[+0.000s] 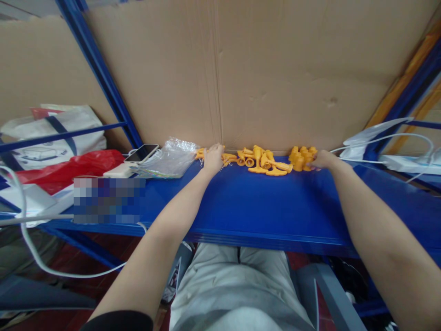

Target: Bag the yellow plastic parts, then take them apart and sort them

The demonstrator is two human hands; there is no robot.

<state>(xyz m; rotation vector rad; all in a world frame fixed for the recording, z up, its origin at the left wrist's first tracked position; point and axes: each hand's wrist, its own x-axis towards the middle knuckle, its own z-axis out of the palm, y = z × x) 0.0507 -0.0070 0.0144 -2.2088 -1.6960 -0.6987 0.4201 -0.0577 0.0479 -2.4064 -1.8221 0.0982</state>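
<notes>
Hands well apart. Left hand at yellow bits, right hand touching yellow caps; can't tell if either grips. Yellow handles between; all on blue table. Piles seem made; what's left, can't tell.

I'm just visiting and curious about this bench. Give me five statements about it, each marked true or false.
1. The left hand is near the left end of the row of yellow pieces. True.
2. The right hand is on the red bag. False: it is at the yellow cluster.
3. The work surface is blue. True.
4. The phone lies right of the yellow pieces. False: it lies left.
5. Cardboard stands behind the yellow pieces. True.
</notes>
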